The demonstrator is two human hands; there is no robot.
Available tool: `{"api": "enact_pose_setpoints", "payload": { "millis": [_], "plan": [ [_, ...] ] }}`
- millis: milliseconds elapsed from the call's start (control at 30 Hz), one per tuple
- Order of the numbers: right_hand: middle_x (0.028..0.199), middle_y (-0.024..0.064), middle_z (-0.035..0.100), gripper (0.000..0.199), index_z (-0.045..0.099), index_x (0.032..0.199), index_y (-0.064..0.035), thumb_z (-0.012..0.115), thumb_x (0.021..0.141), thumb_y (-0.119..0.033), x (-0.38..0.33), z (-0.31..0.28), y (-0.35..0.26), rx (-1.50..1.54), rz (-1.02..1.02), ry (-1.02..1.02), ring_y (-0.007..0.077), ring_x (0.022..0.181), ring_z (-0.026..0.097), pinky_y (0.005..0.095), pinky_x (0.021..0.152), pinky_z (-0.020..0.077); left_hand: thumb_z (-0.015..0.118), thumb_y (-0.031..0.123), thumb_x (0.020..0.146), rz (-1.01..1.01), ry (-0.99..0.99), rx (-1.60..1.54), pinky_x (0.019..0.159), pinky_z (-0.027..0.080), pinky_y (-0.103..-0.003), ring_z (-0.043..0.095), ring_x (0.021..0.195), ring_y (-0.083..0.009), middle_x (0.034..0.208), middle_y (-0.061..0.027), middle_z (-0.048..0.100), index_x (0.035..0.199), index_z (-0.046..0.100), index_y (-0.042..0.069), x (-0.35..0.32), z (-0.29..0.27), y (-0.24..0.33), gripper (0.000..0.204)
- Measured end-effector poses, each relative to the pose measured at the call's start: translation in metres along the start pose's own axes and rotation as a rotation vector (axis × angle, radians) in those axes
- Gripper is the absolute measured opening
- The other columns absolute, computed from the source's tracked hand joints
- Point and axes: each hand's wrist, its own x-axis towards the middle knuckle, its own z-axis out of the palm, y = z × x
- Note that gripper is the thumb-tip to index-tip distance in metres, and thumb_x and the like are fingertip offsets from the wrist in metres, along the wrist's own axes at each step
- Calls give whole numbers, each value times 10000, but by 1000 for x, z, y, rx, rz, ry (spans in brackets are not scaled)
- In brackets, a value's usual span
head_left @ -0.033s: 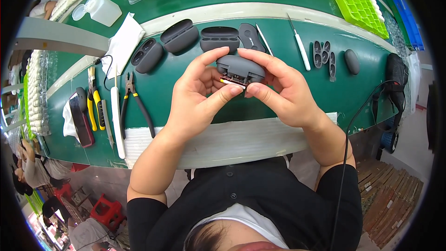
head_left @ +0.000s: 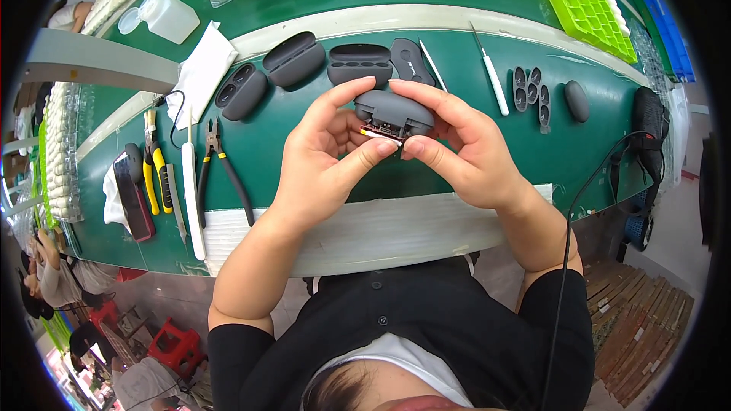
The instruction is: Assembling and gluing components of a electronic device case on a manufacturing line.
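A dark grey earbud charging case [head_left: 394, 109] is held up between my two hands above the table's near part. Its side toward me shows bare inner parts, with a thin circuit board [head_left: 381, 135] at the lower edge. My left hand [head_left: 324, 148] grips the case's left end, fingertips at the top and thumb by the board. On the other end my right hand [head_left: 464, 144] is closed, its thumb pressing near the lower right corner. Just beyond stand an open empty-looking case [head_left: 359, 63], another open case [head_left: 293, 58] and a case shell with round hollows [head_left: 241, 91].
At left lie side cutters [head_left: 215, 156], yellow-handled pliers [head_left: 158, 171], a white stick-like tool [head_left: 193, 198] and a phone-like slab [head_left: 132, 198]. A white-handled pick [head_left: 493, 80], grey earbud trays [head_left: 531, 91] and a rounded lid [head_left: 576, 101] lie right. A black cable [head_left: 563, 281] hangs beside my right arm.
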Motion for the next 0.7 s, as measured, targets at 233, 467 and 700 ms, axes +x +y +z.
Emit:
{"api": "enact_pose_setpoints", "payload": {
  "millis": [233, 467, 700],
  "plan": [
    [1128, 108, 524, 448, 448, 1241, -3, 602, 828, -83, -1, 0, -4, -231, -62, 41, 140, 951, 545, 262, 806, 461, 650, 44, 786, -83, -30, -67, 697, 474, -222, 572, 785, -100, 866, -73, 585, 1260, 386, 26, 0, 0, 0, 543],
    [785, 78, 600, 374, 560, 1084, -12, 679, 772, -180, -3, 4, -1, -337, -114, 190, 122, 618, 558, 235, 580, 461, 747, 71, 660, 331, 16, 597, 651, 496, -241, 588, 775, -141, 955, -94, 547, 1136, 522, 24, 0, 1, -5, 529],
    [747, 57, 580, 286, 600, 1006, -8, 672, 778, -164, 2, -4, 6, -349, -192, 174, 118, 665, 573, 226, 613, 461, 624, 27, 799, -18, 56, -41, 692, 522, -245, 588, 794, -141, 956, -82, 566, 1068, 526, -38, -8, 11, -6, 294]
  ]
}}
